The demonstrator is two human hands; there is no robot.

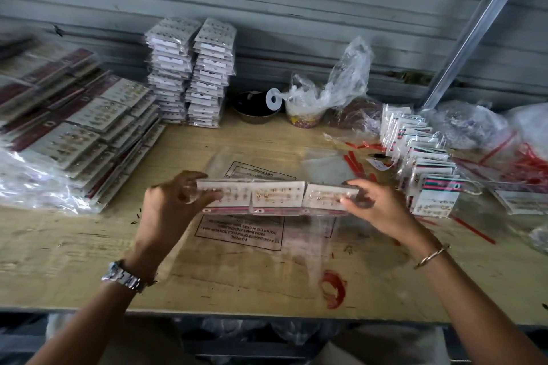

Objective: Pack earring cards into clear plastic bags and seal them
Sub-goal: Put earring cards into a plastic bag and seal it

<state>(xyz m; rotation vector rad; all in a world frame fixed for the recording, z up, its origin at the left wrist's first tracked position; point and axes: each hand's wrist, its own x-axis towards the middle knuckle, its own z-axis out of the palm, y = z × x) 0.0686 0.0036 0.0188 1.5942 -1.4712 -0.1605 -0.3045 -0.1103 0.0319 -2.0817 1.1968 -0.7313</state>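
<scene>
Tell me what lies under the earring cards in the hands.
A clear plastic bag with printed warning text, flat on the table. The cards cover the middle of its print.

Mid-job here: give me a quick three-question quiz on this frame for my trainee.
1. True or false: the left hand and the right hand each grip one end of the cards.
2. How many cards sit side by side in the held row? A) one B) three C) six
3. What lies on the table directly below the cards?

Key: 1 true; 2 B; 3 a clear bag with a warning print.
</scene>
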